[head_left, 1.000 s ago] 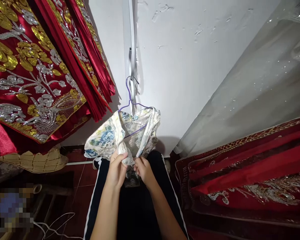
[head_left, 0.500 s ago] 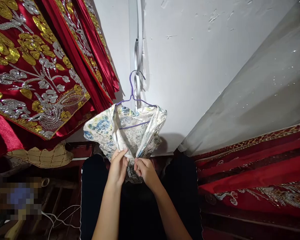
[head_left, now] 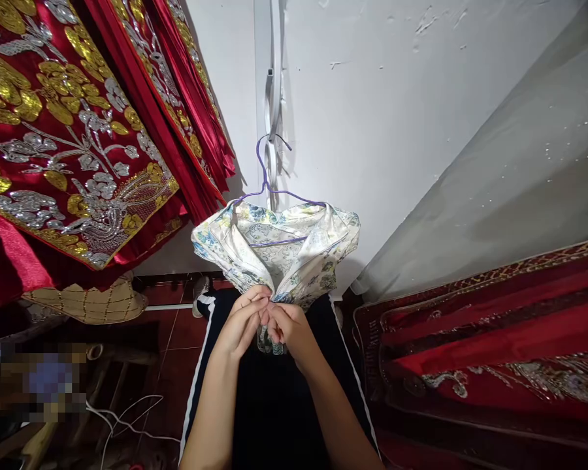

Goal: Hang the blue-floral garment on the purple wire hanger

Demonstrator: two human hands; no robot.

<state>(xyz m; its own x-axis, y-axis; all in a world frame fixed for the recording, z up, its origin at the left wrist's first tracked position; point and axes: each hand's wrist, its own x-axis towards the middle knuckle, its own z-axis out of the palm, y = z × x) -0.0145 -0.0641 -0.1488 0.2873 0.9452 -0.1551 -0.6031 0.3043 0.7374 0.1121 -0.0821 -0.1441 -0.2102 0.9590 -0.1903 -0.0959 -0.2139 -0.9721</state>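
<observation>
Left hand (head_left: 238, 328) drawn against right hand (head_left: 293, 328) | fingers pinched closed on floral garment (head_left: 306, 269) | purple hanger (head_left: 265, 185) partly inside

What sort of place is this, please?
Perhaps a clothing shop or costume storeroom: a floral garment hangs on a purple hanger, and red cloth with gold and silver decoration hangs at left.

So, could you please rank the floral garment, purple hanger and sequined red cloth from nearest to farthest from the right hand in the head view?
1. Floral garment: in the right hand.
2. Purple hanger: above, inside the shoulders.
3. Sequined red cloth: upper left.
</observation>
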